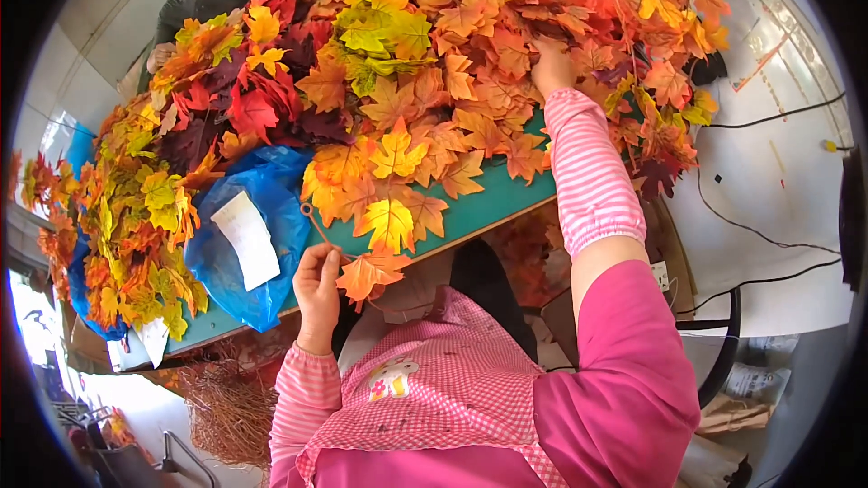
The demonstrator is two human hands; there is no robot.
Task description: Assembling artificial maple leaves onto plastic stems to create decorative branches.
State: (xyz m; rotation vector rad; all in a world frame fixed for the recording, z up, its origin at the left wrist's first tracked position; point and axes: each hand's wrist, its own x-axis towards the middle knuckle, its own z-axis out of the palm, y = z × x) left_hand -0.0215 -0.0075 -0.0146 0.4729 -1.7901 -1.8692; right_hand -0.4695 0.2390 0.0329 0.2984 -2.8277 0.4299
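Near the table's front edge, my left hand [318, 294] is closed in a pinch on a thin brown stem [318, 228] with a small loop at its upper end. An orange artificial maple leaf [372, 275] hangs beside those fingers, apparently on the same strand. A thin strand also shows below the leaf, over my lap. My right hand [553, 68] reaches far into the heap of orange artificial maple leaves [479, 18]; the leaves hide its fingers. Yellow-orange leaves [391, 221] lie at the heap's front edge, between my hands.
A blue plastic bag [271, 163] with a white paper slip [246, 239] lies left of my left hand on the green tabletop [488, 208]. Brown stems [231, 407] are bundled below left. Cables [768, 239] run at right. Another person [203, 4] is across the table.
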